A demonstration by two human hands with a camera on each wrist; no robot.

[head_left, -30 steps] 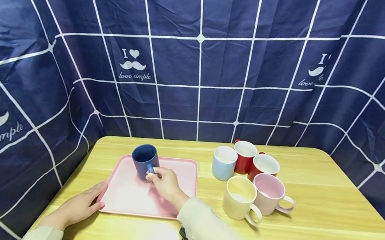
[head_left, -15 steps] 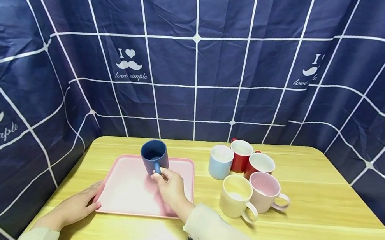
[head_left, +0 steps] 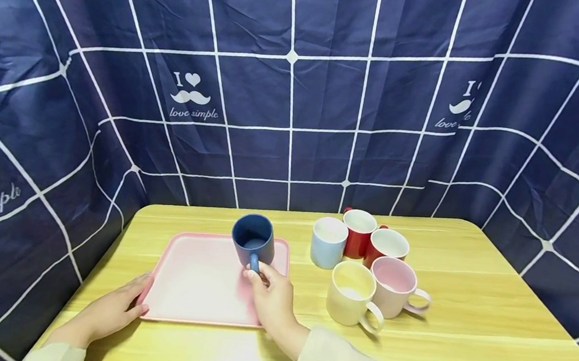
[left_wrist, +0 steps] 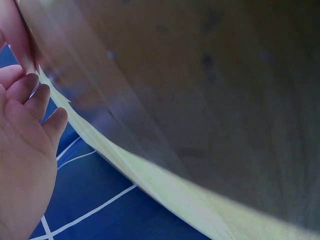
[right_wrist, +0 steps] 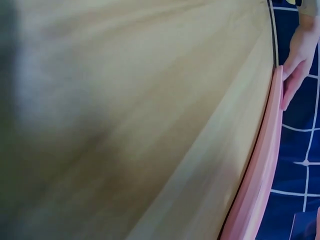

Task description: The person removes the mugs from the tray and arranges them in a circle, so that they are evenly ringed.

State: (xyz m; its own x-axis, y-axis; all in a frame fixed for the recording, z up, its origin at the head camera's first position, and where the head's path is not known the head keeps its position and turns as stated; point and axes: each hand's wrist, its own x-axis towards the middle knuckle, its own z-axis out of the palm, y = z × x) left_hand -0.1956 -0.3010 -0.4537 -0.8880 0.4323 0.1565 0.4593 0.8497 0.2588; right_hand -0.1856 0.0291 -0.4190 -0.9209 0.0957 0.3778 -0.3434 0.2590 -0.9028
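My right hand (head_left: 277, 301) pinches the handle of a dark blue mug (head_left: 253, 233). Upright and unfilled, the mug is over the right part of a pink tray (head_left: 193, 285); it looks lifted, with its base partly hidden by the hand. Along the tray's left edge rests my left hand (head_left: 111, 310), fingers extended and thumb by the near corner. The left wrist view has the left palm (left_wrist: 25, 150) beside the table edge. In the right wrist view, the tray's rim (right_wrist: 260, 185) runs up to the left hand (right_wrist: 299, 57); the right hand's grip is mostly out of frame.
Right of the tray stand a light blue mug (head_left: 327, 246), two red mugs (head_left: 356, 240), a cream mug (head_left: 345, 304) and a pink mug (head_left: 388, 300), close together. Their wooden table (head_left: 466, 317) is backed by a dark blue checked curtain (head_left: 319, 148).
My right hand has carried the blue mug rightward across the tray, from its left-middle part toward its right side. My left hand has stayed at the tray's edge. The view has shifted slightly.
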